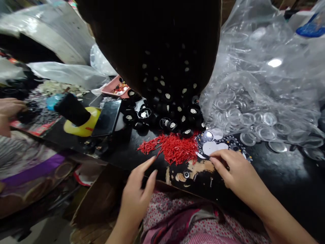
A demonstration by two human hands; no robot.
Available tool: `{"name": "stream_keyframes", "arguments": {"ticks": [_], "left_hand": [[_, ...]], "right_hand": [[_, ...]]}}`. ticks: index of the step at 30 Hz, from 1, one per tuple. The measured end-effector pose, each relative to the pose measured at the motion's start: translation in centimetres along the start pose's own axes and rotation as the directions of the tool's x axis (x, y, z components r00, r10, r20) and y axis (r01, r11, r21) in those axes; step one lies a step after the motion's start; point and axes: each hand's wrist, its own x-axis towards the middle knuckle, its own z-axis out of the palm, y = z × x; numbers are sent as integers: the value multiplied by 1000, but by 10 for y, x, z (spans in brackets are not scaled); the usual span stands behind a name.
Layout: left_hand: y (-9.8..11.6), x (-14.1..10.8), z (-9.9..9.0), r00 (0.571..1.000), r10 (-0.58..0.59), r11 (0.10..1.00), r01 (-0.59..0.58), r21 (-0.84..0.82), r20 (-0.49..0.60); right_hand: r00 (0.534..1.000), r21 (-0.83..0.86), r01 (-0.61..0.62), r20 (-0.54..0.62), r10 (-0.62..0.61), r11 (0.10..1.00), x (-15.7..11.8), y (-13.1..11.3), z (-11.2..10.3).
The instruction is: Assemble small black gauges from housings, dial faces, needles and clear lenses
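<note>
My left hand [138,188] hovers at the table's front edge, thumb and index finger apart, with nothing visible between them. Its index fingertip is close to a heap of small red pointers [179,149]. To the right, my right hand [233,166] has thumb and index finger pinched at the edge of a white disc [210,148]. That disc lies among round printed dials [233,144], black with markings, some white side up. Behind the red heap are many black round housings [172,125] with pale cut-out spots, spilling from a large dark opening [162,37].
Clear plastic rings [248,118] spill from a transparent bag [259,44] at right. On the left are a phone [108,117], a yellow tape roll [81,127] and a pink tray [116,86]. Another person's hand [11,108] is at far left. A small metal ring [186,175] lies near the front edge.
</note>
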Motion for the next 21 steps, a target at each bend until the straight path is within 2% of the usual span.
{"name": "stream_keyframes", "arguments": {"ticks": [1, 3, 4, 5, 7, 9, 13, 15, 17, 18, 19, 21], "left_hand": [[14, 20, 12, 998, 63, 998, -63, -26, 27], [41, 59, 38, 989, 149, 989, -149, -25, 9], [51, 76, 50, 980, 199, 978, -199, 59, 4], [59, 91, 60, 977, 213, 974, -212, 73, 1], [67, 110, 74, 975, 223, 970, -222, 97, 7], [66, 119, 78, 977, 214, 974, -215, 78, 20], [64, 112, 68, 981, 195, 981, -195, 2, 21], [68, 95, 61, 988, 148, 968, -137, -211, 34], [75, 71, 56, 988, 67, 865, 13, -501, 142], [77, 59, 53, 973, 37, 815, 101, -571, 226], [78, 47, 50, 953, 26, 801, 162, -577, 303], [77, 29, 46, 924, 17, 859, 183, -479, 383]], "right_hand": [[999, 27, 30, 10, -31, 999, -2, -5, -2], [994, 85, 68, 77, -74, 994, -7, -14, -4], [990, 103, 75, 111, -86, 992, -10, -16, -4], [987, 111, 76, 135, -91, 991, -13, -16, -3], [984, 107, 63, 158, -79, 992, -18, -13, 0], [984, 102, 46, 165, -63, 994, -19, -7, 3], [986, 158, 35, 157, -60, 987, -16, -5, 7], [994, 198, 19, 106, -41, 980, -14, -10, 7], [998, 217, 41, 34, -50, 975, -14, -15, 6], [998, 218, 66, 9, -69, 974, -15, -17, 6], [995, 212, 96, 2, -98, 973, -15, -18, 5], [990, 184, 132, 28, -140, 974, -12, -18, 4]]}}
